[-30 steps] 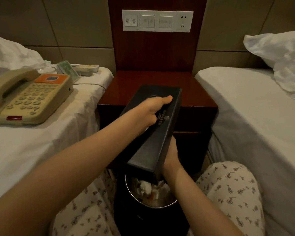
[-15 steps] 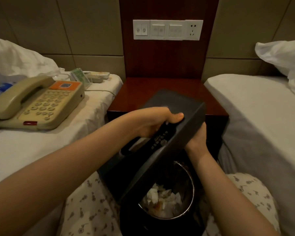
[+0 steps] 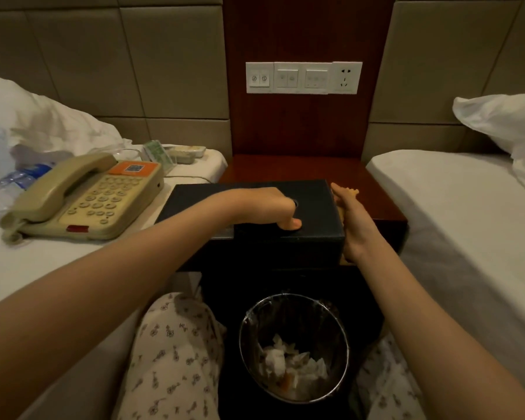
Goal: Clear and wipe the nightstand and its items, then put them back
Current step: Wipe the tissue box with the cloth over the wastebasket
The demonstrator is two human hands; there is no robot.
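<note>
Between both hands [image 3: 353, 219], level black tissue box [image 3: 312, 237] over nightstand [image 3: 373, 189].

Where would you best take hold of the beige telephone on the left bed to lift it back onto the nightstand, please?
Probably by the base of the telephone, one hand on each long side edge from above. It lies flat on the left bed, and its handset only rests in the cradle, so lifting by that would leave the body behind.

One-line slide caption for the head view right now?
Both hands, left hand and right hand, hold a black tissue box level at the nightstand edge, above the bin.
</note>
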